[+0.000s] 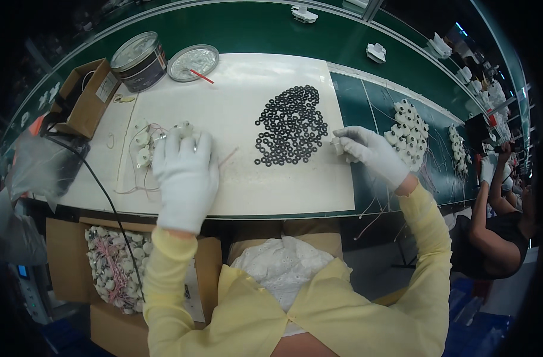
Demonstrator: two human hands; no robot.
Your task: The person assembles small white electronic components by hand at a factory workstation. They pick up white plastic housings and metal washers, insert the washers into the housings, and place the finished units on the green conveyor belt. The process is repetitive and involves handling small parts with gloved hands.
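My left hand (185,178), in a white glove, lies palm down at the left of the white board. Its fingers are stretched and a little apart, over a small group of round white wired parts (144,156); the fingertips touch one of them. At the board's right edge my right hand (371,153), also gloved, pinches a small white wired part (338,144) between thumb and fingers. Thin wires hang below that hand over the table edge. Many black rings (290,126) lie spread in one layer between the hands, nearer the right one.
A cluster of white wired parts (409,134) sits on the green mat at right. A tin (139,64), a round lid (179,70) with a red stick, and a cardboard box (93,98) stand back left. A carton (66,262) of parts is below. Another person (491,238) works at far right.
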